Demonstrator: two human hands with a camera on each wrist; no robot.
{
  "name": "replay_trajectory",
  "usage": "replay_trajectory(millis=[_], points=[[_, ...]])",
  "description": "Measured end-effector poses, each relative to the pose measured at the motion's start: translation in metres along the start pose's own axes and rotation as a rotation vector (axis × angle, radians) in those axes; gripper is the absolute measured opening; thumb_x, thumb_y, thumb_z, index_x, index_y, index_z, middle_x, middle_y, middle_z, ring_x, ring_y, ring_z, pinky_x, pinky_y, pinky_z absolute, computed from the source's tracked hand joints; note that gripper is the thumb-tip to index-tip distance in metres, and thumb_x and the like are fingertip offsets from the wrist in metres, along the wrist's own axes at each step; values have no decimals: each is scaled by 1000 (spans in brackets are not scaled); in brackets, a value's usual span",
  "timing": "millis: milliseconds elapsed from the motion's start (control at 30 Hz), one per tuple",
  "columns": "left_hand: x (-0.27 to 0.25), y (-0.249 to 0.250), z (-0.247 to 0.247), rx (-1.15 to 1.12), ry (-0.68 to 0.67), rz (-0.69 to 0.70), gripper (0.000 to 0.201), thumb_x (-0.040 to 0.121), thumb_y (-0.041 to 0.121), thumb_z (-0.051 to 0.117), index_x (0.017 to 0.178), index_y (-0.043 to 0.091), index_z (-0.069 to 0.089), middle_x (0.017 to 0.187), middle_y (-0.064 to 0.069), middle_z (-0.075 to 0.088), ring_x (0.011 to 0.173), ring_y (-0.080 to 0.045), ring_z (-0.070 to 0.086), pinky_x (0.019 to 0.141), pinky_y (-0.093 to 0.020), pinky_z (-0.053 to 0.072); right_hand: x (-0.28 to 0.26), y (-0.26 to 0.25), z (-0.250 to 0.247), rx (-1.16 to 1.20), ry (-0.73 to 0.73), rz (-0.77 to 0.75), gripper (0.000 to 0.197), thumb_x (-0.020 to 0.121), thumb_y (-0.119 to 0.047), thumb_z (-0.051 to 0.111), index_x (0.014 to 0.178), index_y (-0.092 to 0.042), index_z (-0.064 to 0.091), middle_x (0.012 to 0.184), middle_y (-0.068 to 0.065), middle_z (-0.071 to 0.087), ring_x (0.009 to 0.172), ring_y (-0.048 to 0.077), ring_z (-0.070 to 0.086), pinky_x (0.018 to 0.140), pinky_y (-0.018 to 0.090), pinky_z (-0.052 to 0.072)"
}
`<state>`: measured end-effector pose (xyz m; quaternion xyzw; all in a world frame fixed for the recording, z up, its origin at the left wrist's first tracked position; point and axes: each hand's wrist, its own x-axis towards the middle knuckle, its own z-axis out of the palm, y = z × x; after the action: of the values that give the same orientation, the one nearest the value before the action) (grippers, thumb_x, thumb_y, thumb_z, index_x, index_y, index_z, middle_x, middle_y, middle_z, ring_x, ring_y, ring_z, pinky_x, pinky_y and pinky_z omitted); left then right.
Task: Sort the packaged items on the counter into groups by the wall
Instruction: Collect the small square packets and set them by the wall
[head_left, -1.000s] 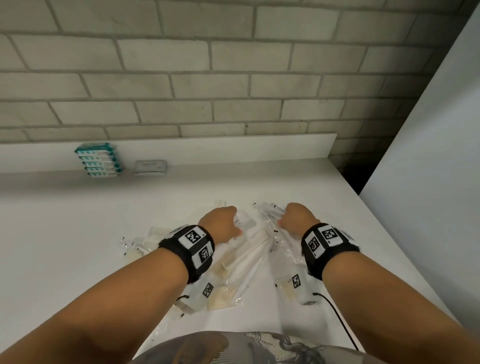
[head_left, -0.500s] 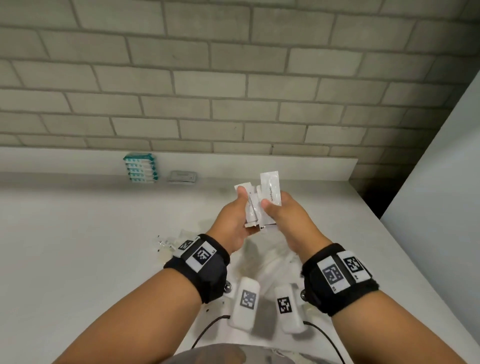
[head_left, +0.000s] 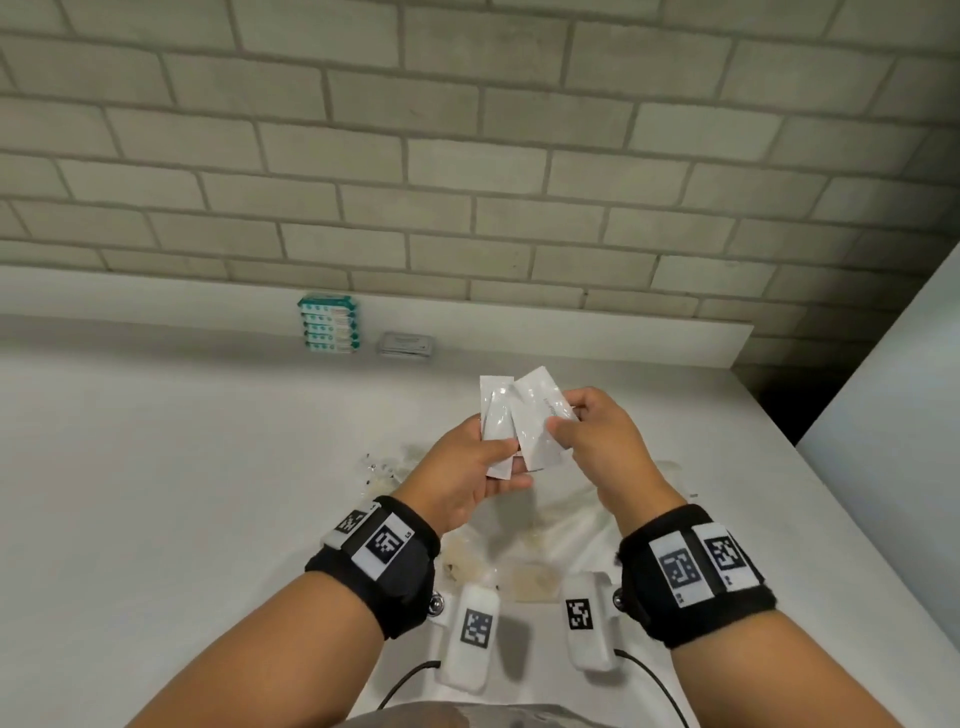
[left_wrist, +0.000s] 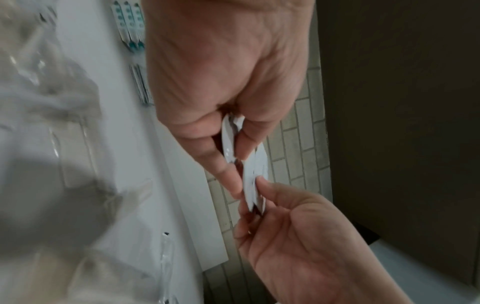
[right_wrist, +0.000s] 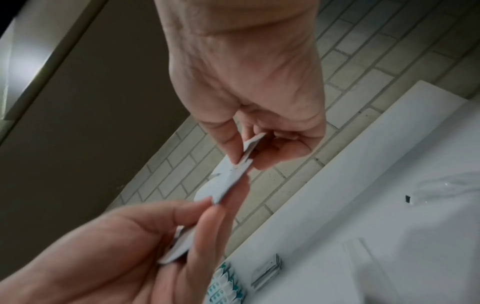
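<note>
Standing against the low white ledge (head_left: 571, 338) at the foot of the grey brick wall (head_left: 467, 156), a stack of teal-and-white flat packets (head_left: 328, 330) sits at the ledge's left part, with a small pile of grey flat sachets (head_left: 405, 345) just to its right. In front of the ledge, above the white desk (head_left: 156, 467), the left hand (head_left: 470, 480) pinches a glossy white rectangular sachet (head_left: 496, 415) between thumb and fingers. Overlapping it on the right, a second matt white sachet (head_left: 537, 421) is pinched by the right hand (head_left: 602, 447). Below both hands, further from the ledge, a heap of clear plastic-wrapped items (head_left: 524, 561) lies on the desk.
</note>
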<state>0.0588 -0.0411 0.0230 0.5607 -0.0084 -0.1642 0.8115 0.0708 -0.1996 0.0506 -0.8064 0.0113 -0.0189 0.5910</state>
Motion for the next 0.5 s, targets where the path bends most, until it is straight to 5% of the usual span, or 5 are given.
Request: replay_trajectory(millis=[300,400,500], points=[[-17,9,-32,-16,46,-9,30,94,11,57,124,13,57,114,-8,69,93,-20,70,68,-26,58,-8,-5,39,62,-93,80,17,82,-10,72,97,-14,66,83,2,70,66,14,62,60,24,47],[-19,13,-44,-21,43,-40,28,97,14,53,125,10,55,114,-13,69,92,-23,72,66,-25,58,-9,-13,43,76,-13,-54,9,82,-4,71,83,-13,69,78,-1,68,67,10,61,63,19,46],[-20,22,-55,-96,44,-86,28,100,18,47,124,6,55,116,-19,67,98,-31,69,71,-29,60,-4,-15,47,-91,-18,-301,32,79,2,71,74,-29,73,94,-10,64,96,10,59,83,14,44]])
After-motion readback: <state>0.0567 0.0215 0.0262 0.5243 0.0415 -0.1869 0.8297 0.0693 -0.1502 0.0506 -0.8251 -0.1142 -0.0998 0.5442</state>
